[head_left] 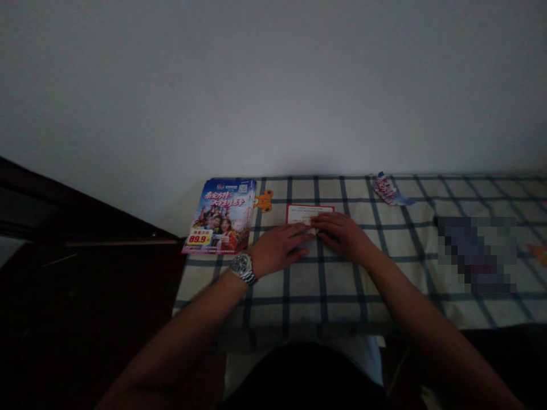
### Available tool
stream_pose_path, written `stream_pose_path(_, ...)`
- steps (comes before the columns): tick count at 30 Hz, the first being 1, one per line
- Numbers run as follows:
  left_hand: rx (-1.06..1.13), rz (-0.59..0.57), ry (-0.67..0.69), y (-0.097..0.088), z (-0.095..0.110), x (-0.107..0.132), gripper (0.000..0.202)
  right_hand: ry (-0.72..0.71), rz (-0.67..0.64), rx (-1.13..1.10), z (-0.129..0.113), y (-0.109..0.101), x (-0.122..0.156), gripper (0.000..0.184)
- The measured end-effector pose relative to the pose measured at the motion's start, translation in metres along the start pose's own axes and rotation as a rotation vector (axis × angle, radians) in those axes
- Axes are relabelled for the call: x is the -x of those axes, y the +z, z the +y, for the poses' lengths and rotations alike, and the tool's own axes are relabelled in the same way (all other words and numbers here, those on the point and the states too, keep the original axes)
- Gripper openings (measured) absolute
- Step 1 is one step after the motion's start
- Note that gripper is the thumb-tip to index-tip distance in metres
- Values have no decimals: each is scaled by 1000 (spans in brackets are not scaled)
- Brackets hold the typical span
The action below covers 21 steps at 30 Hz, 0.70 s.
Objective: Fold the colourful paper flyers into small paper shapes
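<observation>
A white card with a red border and small printed lines lies on the checked tablecloth in front of me. My left hand, with a metal watch on its wrist, rests its stretched fingers on the card's lower edge, the thumb apart. From the other side my right hand lays its fingers over the card's lower right part, and the fingertips of both hands nearly meet. Both hands cover the near part of the card. Left of them sits a stack of colourful printed flyers.
The checked tablecloth covers the table, which stands against a pale wall. An orange bear-shaped print shows beside the flyers. A crumpled flyer piece lies at the back right. A blurred-out dark object is further right.
</observation>
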<state>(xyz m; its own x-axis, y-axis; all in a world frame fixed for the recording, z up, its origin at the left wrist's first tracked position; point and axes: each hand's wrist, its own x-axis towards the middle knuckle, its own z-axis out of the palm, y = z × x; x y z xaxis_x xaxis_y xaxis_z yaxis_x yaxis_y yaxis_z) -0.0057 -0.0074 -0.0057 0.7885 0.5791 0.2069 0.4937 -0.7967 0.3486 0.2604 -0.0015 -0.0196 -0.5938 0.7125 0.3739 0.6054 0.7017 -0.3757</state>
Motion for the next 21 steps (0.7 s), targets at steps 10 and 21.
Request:
stream_pose_path(10, -38, -16, 19, -3, 2, 0, 40, -20, -6, -9, 3, -2, -1, 35)
stream_pose_path(21, 54, -5, 0, -2, -4, 1, 32, -17, -7, 4, 0, -4, -1, 36)
